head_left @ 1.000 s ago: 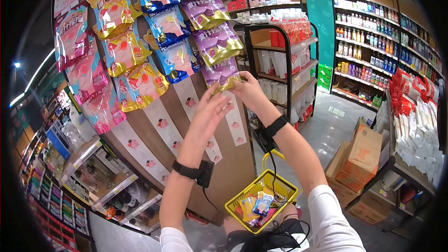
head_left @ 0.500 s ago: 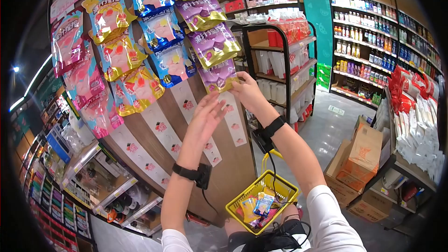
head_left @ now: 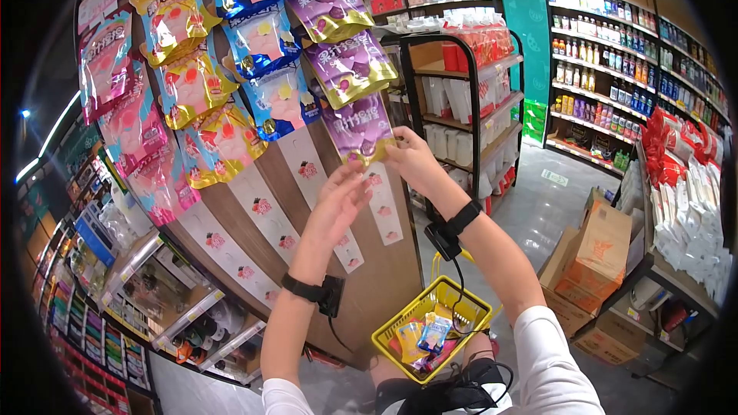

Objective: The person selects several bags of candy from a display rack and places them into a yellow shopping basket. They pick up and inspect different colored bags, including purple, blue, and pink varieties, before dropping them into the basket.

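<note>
The lowest purple-and-gold candy pouch (head_left: 357, 129) hangs on a display panel (head_left: 369, 277), below other purple pouches (head_left: 350, 65). My right hand (head_left: 410, 158) pinches its lower right edge. My left hand (head_left: 340, 198) is at its bottom edge, palm turned up and fingers spread; whether the thumb grips the edge is hard to see. Blue pouches (head_left: 278, 98) and yellow pouches (head_left: 219, 142) hang to the left. A yellow basket (head_left: 480, 309) with several small packets (head_left: 435, 332) sits low, near my legs.
White strips with fruit prints (head_left: 265, 215) run down the panel. A black-framed rack (head_left: 469, 119) stands right of it. Brown boxes (head_left: 596, 253) are on the floor at the right, beside a shelf of white packs (head_left: 684, 207). Lower left stands a glass-sided shelf (head_left: 165, 292).
The purple pouch and both hands sit slightly lower in view, and more of the pouch front shows below the one above it. The view has shifted a little.
</note>
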`<action>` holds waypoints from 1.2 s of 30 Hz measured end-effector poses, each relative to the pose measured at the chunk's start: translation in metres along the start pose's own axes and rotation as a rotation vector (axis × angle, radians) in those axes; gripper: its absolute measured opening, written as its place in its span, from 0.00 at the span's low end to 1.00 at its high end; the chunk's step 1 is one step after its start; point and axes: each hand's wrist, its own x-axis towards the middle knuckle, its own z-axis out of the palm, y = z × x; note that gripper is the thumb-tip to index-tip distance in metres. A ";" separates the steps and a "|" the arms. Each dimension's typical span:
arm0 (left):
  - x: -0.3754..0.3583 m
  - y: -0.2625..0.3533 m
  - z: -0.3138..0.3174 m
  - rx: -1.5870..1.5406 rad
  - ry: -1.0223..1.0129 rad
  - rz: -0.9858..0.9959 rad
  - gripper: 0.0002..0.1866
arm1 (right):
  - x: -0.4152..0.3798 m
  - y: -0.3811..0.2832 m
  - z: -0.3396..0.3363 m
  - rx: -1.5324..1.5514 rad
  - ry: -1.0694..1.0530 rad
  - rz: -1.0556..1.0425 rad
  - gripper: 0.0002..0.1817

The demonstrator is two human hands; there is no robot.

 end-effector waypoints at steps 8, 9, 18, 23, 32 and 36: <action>-0.035 -0.055 -0.026 0.072 -0.019 -0.225 0.15 | -0.057 0.060 -0.040 -0.130 0.009 0.084 0.10; -0.043 -0.067 -0.034 0.068 -0.007 -0.262 0.15 | -0.070 0.068 -0.046 -0.151 0.036 0.154 0.10; -0.113 -0.178 -0.114 -0.073 0.148 -0.580 0.14 | -0.208 0.189 -0.107 -0.171 0.241 0.630 0.08; -0.145 -0.240 -0.140 -0.184 0.296 -0.650 0.12 | -0.265 0.229 -0.114 0.059 0.376 0.930 0.08; -0.182 -0.346 -0.175 -0.290 0.480 -0.857 0.11 | -0.297 0.237 -0.144 -0.267 0.301 1.009 0.10; -0.184 -0.360 -0.174 -0.250 0.470 -0.871 0.10 | -0.300 0.224 -0.148 -0.515 0.358 1.045 0.05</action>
